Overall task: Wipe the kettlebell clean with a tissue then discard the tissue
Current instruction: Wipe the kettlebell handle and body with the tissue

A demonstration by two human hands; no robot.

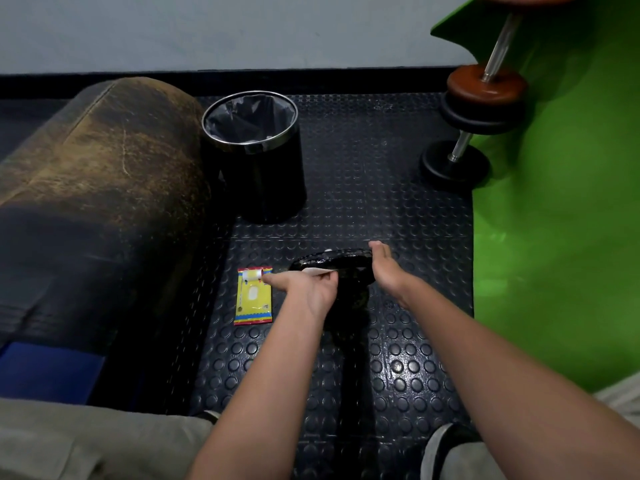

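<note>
On the floor (398, 358), the kettlebell (334, 266) lies at centre. The tissue packet (253, 295) is just beside it at nine o'clock. The bin (254, 154) stands at eleven o'clock, the dumbbell (474, 112) at two o'clock, well apart.

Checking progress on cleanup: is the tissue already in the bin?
No, the left hand holds the tissue on the kettlebell.

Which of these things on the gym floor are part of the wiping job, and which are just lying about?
Part of the job:
kettlebell
tissue, pinched in the left hand
right hand, open beside the kettlebell
tissue packet
bin

Just lying about:
dumbbells
worn padded roll
green mat
</note>
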